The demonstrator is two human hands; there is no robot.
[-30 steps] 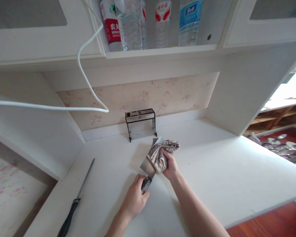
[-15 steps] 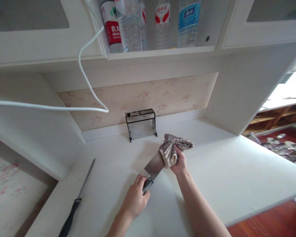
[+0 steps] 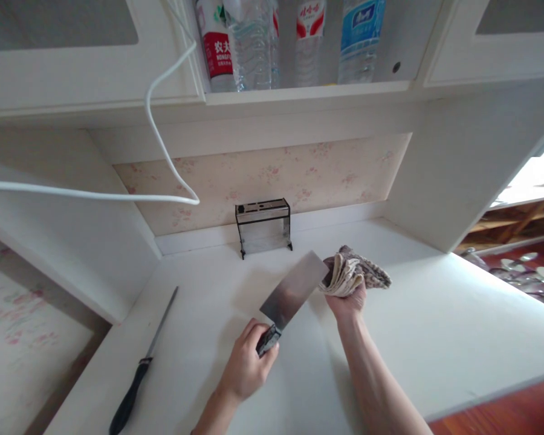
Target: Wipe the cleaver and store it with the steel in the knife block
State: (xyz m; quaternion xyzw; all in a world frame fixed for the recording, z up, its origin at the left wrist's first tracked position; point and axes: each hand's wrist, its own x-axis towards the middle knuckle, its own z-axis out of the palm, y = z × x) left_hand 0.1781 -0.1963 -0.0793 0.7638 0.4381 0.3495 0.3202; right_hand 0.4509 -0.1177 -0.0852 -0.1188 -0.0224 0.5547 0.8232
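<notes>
My left hand [image 3: 249, 365] was closed round the handle of the cleaver [image 3: 292, 290], its blade slanting up over the white counter [image 3: 435, 338]. My right hand [image 3: 348, 297] gripped a bunched patterned cloth [image 3: 353, 275] just beside the blade's far tip

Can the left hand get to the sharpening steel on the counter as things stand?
Probably not yet: the left hand is shut on the cleaver handle. The counter between it and the sharpening steel lies bare.

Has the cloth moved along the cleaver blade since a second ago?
Yes. The cloth slid off the cleaver tip, rightward from the knife holder.
</notes>
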